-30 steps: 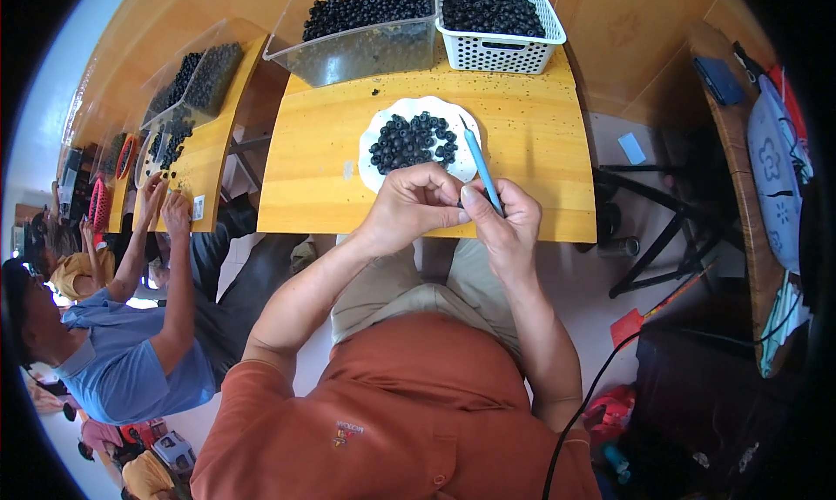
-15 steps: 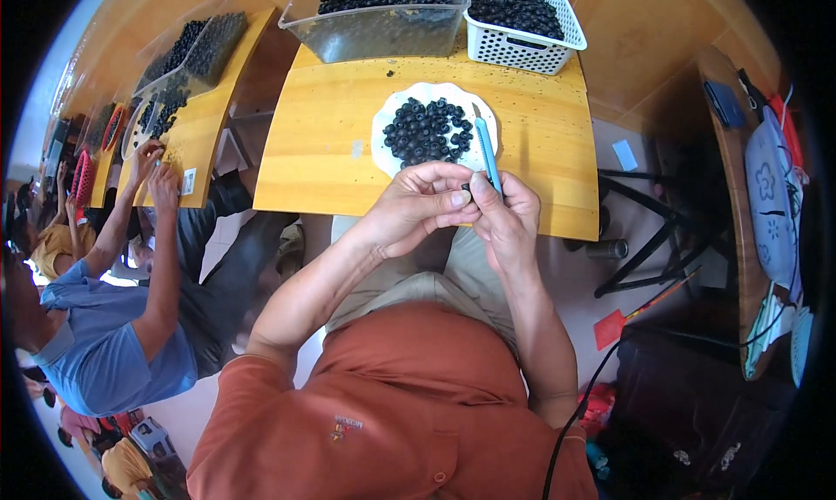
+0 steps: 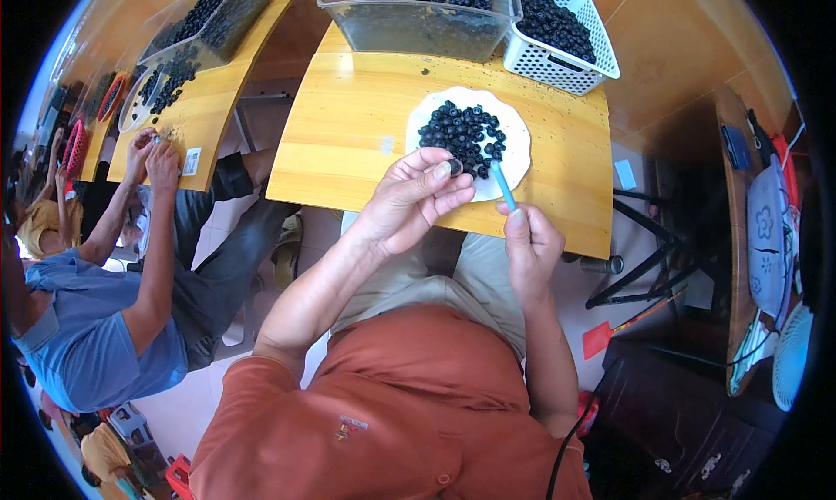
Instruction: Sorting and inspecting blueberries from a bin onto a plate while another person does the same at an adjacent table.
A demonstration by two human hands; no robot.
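Observation:
My left hand (image 3: 407,197) is raised over the near edge of the plate, thumb and fingertips pinching a round black bead (image 3: 455,167). My right hand (image 3: 533,246) is closed around the lower end of a slim light-blue craft knife (image 3: 504,187), which points up and away. Its tip reaches over the beads on the plate; whether it touches them I cannot tell. A white plate with a wavy rim (image 3: 522,143) carries a pile of small black beads (image 3: 457,133), several with pale centres. The two hands are apart.
A clear plastic bin (image 3: 418,32) and a white perforated basket (image 3: 557,67), both full of black beads, stand at the table's (image 3: 348,108) far side. Dark crumbs dot the wood. At left a person in a blue shirt (image 3: 113,300) works at another table. A folding black stand (image 3: 649,230) is at right.
My right hand has moved away from the left, down and right, and the knife now tilts over the plate. The left hand still pinches the bead. The view has shifted slightly.

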